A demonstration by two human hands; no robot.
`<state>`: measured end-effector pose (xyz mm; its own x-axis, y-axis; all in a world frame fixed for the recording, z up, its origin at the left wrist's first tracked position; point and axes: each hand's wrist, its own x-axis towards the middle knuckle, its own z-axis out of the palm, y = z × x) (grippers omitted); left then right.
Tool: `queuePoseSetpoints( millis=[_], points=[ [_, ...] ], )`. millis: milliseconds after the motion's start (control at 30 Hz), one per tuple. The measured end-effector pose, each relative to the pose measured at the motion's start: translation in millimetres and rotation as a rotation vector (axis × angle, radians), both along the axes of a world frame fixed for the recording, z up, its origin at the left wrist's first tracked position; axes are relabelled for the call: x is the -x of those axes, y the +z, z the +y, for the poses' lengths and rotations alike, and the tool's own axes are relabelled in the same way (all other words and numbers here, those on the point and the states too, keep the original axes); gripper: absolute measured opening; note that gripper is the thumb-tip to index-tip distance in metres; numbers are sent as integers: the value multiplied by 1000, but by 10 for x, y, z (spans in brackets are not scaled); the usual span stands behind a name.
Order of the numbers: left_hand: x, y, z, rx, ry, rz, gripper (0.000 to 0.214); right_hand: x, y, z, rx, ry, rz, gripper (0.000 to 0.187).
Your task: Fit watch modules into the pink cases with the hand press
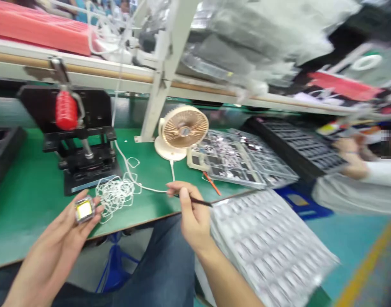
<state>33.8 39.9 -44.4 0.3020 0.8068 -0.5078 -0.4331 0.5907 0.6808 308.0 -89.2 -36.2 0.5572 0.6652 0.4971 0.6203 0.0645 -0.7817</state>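
Note:
My left hand [56,247], palm up at the lower left, holds a small square part [84,209] with a clear or metallic rim and a bright yellow-white face. Its fingers are curled around the part's edges. My right hand [195,217] pinches a thin black stick-like tool [201,201], pointing right toward a pale tray [272,243] with rows of pockets. Blur hides the tool's exact kind. A tangled pile of thin white square rings [115,194] lies on the green bench [150,170], just right of my left fingers.
A black hand press [87,166] with a red handle [66,110] stands behind my left hand. A cream desk fan [184,130] sits mid-bench. Clear compartment boxes [227,160] hold small parts. Black trays [300,140] lie farther right, near another person's arm [352,164].

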Motion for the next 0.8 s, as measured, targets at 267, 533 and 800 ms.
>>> queuePoseSetpoints(
  millis=[267,533,800],
  points=[
    [-70,26,-242,0,-74,-134,31,-2259,575,-30,743,-470,-458,34],
    [-126,107,-562,183,-182,60,52,-2980,588,587,1183,-354,-556,35],
    [-212,214,-689,201,-237,105,48,-3091,623,727,1246,-171,-672,33]
  ],
)
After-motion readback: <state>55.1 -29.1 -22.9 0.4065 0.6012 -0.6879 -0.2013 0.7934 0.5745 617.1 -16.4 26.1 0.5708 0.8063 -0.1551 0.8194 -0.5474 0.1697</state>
